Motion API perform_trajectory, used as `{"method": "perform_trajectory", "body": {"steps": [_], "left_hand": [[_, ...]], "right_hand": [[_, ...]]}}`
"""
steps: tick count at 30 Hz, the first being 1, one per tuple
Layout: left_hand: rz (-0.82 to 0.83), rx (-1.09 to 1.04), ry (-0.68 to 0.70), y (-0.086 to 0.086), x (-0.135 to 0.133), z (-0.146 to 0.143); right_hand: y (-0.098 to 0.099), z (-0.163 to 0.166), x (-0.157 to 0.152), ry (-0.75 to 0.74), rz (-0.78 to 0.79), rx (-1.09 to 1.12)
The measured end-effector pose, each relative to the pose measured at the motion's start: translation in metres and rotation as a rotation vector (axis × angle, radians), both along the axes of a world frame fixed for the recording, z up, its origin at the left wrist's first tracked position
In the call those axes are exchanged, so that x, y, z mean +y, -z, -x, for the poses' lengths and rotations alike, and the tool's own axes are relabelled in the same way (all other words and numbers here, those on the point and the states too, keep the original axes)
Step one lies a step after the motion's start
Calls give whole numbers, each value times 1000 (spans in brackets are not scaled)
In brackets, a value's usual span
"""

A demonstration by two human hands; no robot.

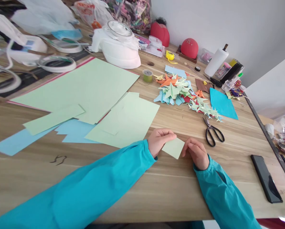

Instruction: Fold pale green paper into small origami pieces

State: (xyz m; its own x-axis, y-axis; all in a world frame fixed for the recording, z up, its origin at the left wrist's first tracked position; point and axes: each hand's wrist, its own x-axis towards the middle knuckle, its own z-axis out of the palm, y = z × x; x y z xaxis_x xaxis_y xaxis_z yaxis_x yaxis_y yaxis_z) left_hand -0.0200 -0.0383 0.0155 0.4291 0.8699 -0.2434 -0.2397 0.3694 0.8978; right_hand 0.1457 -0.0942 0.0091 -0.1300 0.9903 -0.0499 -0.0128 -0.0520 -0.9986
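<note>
My left hand [160, 140] pinches a small pale green paper square [174, 147] at its left corner, thumb on top, above the near part of the wooden table. Close by the square's right edge is my right hand [196, 152], fingers loosely bent and the index finger apart from the thumb. Whether its fingertips touch the edge I cannot tell. Behind the hands lies a pile of folded paper stars [172, 90] in green, orange, blue and red. Black-handled scissors [212, 132] rest beyond my right hand. A larger pale green sheet [130, 119] lies to the left.
Left on the table are a big green sheet [85, 86], a green strip [53, 119] and blue paper pieces [25, 140]. Further back stand a thread spool [147, 76], a yellow tape measure [170, 55] and red pincushions [189, 48]. A phone [266, 178] lies at right.
</note>
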Motion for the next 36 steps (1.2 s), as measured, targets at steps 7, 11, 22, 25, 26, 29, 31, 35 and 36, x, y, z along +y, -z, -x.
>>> {"method": "perform_trajectory", "body": {"steps": [7,11,22,25,26,29,31,35,36], "left_hand": [[-153,75,125,4,0,2],[-262,123,342,6,-3,3],[-528,297,434,2,-13,3],[-501,261,439,1,-13,3],[-494,256,442,1,-13,3],[-480,252,447,0,-13,3],[-457,244,451,0,-13,4],[-393,211,464,0,-11,4],[-381,199,462,1,-10,4]], "right_hand": [[7,0,-3,66,15,-86],[5,-3,-2,-3,16,-150],[-9,1,-2,-230,-136,-325],[-9,2,-2,-212,-108,-336],[-9,3,-2,-210,-105,-341],[-8,4,-2,-214,-154,-362],[-7,5,-3,-214,-180,-368],[-6,6,-4,-190,-160,-335],[-6,5,-4,-177,-161,-320]]}}
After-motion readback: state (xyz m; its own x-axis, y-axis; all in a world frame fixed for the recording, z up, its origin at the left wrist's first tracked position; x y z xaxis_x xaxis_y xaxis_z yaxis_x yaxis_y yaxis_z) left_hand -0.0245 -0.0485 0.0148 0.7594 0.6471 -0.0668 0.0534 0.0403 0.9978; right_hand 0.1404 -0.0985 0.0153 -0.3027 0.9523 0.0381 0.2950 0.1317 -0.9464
